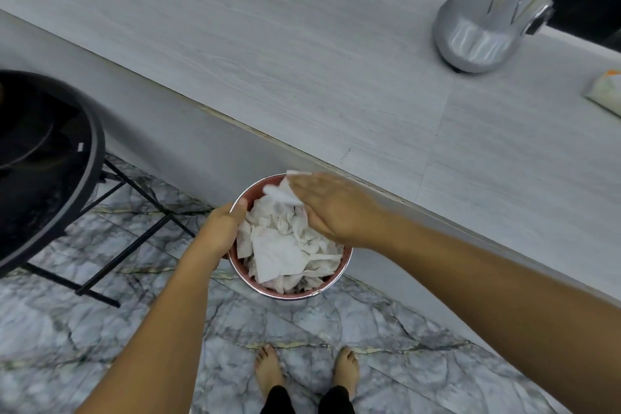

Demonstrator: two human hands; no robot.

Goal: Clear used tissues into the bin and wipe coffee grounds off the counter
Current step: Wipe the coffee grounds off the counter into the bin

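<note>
A round pink bin (331,284) with a metal rim sits just below the counter's front edge, filled with several crumpled white tissues (279,252). My left hand (220,228) grips the bin's left rim, thumb over the edge. My right hand (331,208) hovers palm down over the bin's far side, its fingers against a white tissue (280,193) that sticks out beneath them. The pale grey wood-grain counter (302,60) runs diagonally across the view; I cannot make out coffee grounds on it.
A silver coffee machine (480,33) stands on the counter at the upper right, with a white packet (605,92) beside it at the right edge. A black round chair (40,158) on thin black legs stands at the left. My bare feet rest on the marble floor (100,329).
</note>
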